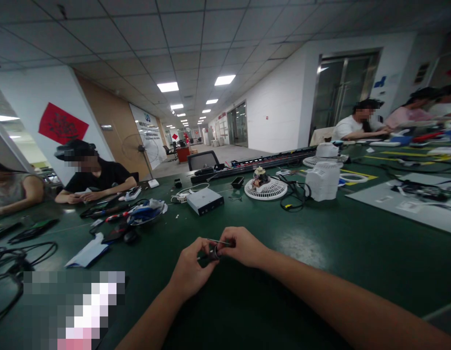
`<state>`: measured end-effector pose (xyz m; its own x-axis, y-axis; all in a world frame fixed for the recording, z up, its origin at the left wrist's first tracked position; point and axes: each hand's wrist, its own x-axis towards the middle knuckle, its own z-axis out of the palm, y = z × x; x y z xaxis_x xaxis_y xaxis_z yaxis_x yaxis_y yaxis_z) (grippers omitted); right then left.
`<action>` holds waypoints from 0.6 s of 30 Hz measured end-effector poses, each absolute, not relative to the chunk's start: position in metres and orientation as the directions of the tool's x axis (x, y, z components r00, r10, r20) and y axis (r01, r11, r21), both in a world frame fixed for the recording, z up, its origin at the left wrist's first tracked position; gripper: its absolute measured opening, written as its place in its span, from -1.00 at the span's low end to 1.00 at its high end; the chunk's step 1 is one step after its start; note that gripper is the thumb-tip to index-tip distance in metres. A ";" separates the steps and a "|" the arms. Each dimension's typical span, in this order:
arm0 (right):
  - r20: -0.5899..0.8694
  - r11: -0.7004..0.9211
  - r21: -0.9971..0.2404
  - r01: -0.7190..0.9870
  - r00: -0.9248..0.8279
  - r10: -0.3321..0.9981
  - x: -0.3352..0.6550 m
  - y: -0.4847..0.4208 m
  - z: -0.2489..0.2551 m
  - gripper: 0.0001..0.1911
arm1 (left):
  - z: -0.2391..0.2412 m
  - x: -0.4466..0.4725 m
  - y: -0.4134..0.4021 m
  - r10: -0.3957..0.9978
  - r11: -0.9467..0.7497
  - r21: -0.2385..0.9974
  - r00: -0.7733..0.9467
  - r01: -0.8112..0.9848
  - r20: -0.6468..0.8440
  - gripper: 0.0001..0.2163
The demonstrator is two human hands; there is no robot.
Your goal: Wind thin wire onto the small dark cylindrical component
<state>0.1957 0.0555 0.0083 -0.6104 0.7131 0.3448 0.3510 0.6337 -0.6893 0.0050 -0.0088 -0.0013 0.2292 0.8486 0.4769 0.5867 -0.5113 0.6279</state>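
Both hands meet over the green table, close to its near edge. My left hand (192, 267) pinches a small dark part with a shiny round rim (215, 252); its exact kind is hard to make out. Pressed up against the same part are the fingertips of my right hand (243, 247), which also grip a thin metal rod (218, 241) lying across the top of the part. Fingers cover most of both pieces. Beyond the hands sits a silver box-shaped drive (206, 200).
On the table (269, 301), a white fan grille with a motor (266, 187) and a white fan housing (323, 181) stand right of centre. Cables, a light blue cloth (88, 250) and a black mouse (130, 236) lie left. A grey panel (411, 199) lies far right. Other people sit around.
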 end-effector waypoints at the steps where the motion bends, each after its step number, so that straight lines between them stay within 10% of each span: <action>1: 0.337 0.626 -0.683 0.376 -0.599 0.726 0.195 0.054 0.008 -0.94 | -0.001 0.005 -0.009 0.846 -0.514 0.625 0.228 0.588 0.481 -0.79; 10: 0.290 0.536 -0.781 0.321 -0.574 0.766 0.196 0.059 0.008 -0.86 | 0.000 0.004 -0.005 0.844 -0.490 0.570 0.195 0.660 0.499 -0.82; 18: 0.345 0.722 -0.448 0.528 -0.643 0.684 0.213 0.065 0.018 -0.85 | 0.001 -0.006 0.001 0.904 -0.326 0.606 0.051 0.726 0.424 -0.83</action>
